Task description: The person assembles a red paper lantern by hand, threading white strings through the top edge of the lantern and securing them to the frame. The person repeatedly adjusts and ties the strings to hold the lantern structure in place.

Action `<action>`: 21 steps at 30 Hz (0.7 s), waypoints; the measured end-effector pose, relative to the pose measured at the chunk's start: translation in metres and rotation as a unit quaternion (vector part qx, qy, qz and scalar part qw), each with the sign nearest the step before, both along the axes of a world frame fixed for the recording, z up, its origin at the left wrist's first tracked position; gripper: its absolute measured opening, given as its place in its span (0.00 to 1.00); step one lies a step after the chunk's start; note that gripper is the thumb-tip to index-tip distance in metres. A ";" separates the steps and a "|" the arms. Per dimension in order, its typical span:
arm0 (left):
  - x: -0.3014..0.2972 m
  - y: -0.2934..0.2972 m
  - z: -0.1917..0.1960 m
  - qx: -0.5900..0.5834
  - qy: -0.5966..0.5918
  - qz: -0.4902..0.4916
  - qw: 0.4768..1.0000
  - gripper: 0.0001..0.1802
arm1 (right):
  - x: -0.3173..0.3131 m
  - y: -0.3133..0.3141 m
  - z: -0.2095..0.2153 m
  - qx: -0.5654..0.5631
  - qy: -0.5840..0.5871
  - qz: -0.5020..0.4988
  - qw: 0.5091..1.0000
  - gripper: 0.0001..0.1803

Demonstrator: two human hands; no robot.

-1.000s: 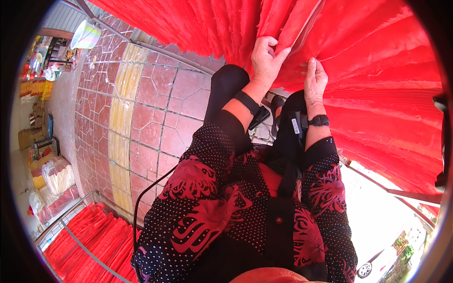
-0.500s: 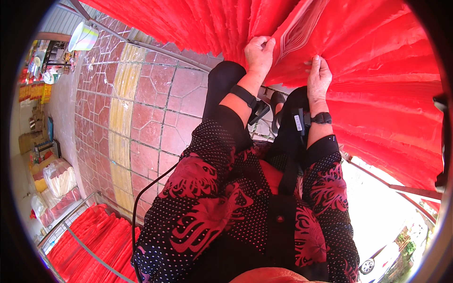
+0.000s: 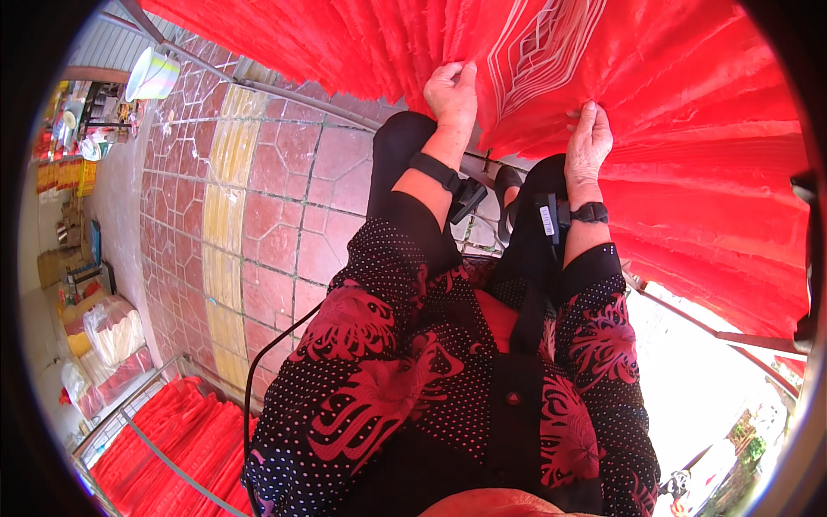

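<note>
Red cloth (image 3: pixel 680 112), gathered in many pleats and layers, hangs across the far side in front of me. My left hand (image 3: pixel 452 95) pinches an edge of it between thumb and fingertips. My right hand (image 3: pixel 590 142) grips another edge to the right, thumb against the fingers. Between the hands the cloth is spread, baring a fold crossed by thin nested white lines (image 3: pixel 543 56). I cannot tell whether these are cords, ribs or edges. Both wrists wear black straps with small devices.
A metal rail (image 3: pixel 310 103) runs under the cloth in front of my knees. More red cloth (image 3: pixel 168 444) lies in a metal-framed rack at the lower left. A pale bucket (image 3: pixel 153 74) and wrapped bundles (image 3: pixel 114 332) are at left. The floor is reddish tile (image 3: pixel 276 207) with a yellow strip.
My left hand has moved left and my right hand slightly right, both still pinching cloth. The gap between them has widened, and more of the white-lined fold shows.
</note>
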State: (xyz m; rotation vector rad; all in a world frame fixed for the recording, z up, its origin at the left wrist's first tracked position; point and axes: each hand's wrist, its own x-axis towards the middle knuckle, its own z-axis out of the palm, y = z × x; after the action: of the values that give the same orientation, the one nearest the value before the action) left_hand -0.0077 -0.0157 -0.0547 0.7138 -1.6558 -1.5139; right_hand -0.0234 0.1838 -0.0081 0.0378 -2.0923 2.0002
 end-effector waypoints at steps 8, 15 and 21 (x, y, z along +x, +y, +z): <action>0.007 0.002 0.016 0.067 0.034 -0.011 0.997 0.08 | 0.001 0.007 0.002 0.012 0.010 -0.034 0.999 0.17; 0.011 0.008 0.027 0.167 0.019 -0.130 0.977 0.08 | 0.000 0.007 -0.002 -0.009 0.002 0.008 1.000 0.15; 0.018 0.031 0.025 0.120 -0.025 -0.304 0.945 0.09 | -0.003 -0.003 -0.008 0.096 0.007 0.078 0.992 0.19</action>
State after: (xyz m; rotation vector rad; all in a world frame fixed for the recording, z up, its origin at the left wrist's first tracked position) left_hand 0.0100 0.0154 -0.0294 0.3717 -1.8497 -2.1716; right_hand -0.0264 0.1807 -0.0162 0.2566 -2.3303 1.8650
